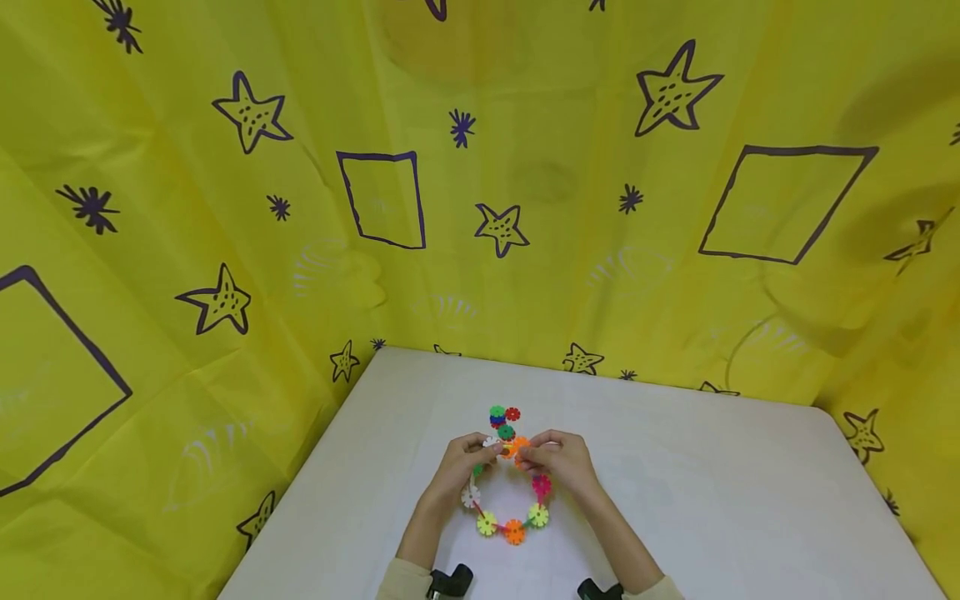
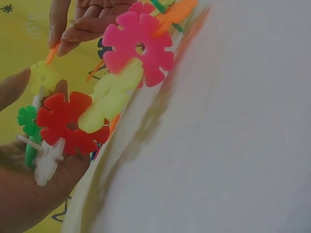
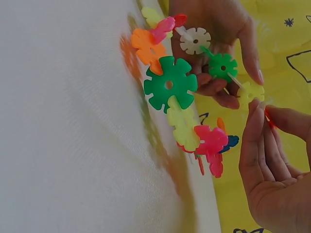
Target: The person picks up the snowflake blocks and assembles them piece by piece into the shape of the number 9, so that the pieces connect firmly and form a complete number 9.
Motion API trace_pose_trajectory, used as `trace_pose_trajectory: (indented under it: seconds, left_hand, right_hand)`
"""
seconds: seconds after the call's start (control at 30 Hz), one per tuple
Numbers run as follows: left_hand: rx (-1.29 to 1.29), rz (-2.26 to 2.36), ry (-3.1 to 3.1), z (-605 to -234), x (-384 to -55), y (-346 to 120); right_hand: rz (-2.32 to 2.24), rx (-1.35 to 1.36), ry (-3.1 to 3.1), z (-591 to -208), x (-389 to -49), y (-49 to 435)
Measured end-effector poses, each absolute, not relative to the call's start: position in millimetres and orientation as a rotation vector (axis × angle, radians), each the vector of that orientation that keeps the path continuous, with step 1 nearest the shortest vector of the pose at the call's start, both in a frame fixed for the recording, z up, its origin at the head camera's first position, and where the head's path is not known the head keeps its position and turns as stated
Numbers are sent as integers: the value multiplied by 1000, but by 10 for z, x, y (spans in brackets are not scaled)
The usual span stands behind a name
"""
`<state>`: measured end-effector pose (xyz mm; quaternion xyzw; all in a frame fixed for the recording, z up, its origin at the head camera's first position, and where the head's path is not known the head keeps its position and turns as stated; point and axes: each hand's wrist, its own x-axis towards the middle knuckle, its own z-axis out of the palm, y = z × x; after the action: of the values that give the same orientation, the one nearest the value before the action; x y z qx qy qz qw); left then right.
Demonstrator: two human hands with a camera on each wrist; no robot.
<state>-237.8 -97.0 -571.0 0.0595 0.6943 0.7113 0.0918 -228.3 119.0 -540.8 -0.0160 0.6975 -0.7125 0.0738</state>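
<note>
A ring-shaped chain of flower-shaped plastic discs [image 1: 514,532] hangs between my two hands over the white table. My left hand [image 1: 457,468] holds the chain near its white and green discs [image 3: 223,66], its thumb at the yellow disc [image 3: 251,94]. Fingers and thumb of my right hand [image 1: 561,460] pinch an orange disc [image 3: 270,118], seen mostly edge-on, against that yellow disc; whether the two are slotted together cannot be told. A red disc [image 2: 72,124] and a pink disc [image 2: 138,48] show large in the left wrist view.
Just beyond my hands, a few loose discs, green [image 1: 498,412], red [image 1: 513,413] and blue, lie on the white table [image 1: 712,492]. A yellow curtain [image 1: 555,283] with drawn stars stands around the table's back and sides.
</note>
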Motion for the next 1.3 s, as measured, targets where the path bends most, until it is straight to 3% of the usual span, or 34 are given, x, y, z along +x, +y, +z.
trace_pose_trajectory:
  seconds: [0.67,0.9,1.3]
  left_hand:
    - [235,2120,1970,-5719,-2368,-990]
    - [280,2103,1943,-5681,-2383,-1066]
    - [407,2038,1955,-5643,-2358,-1088]
  right_hand:
    - [-2092,-131,2064,-5354,-2297,1188]
    - [-2043,-90,2283,-5398,-2485,1206]
    - [-1420,-309,2834,-5579,-2820,1036]
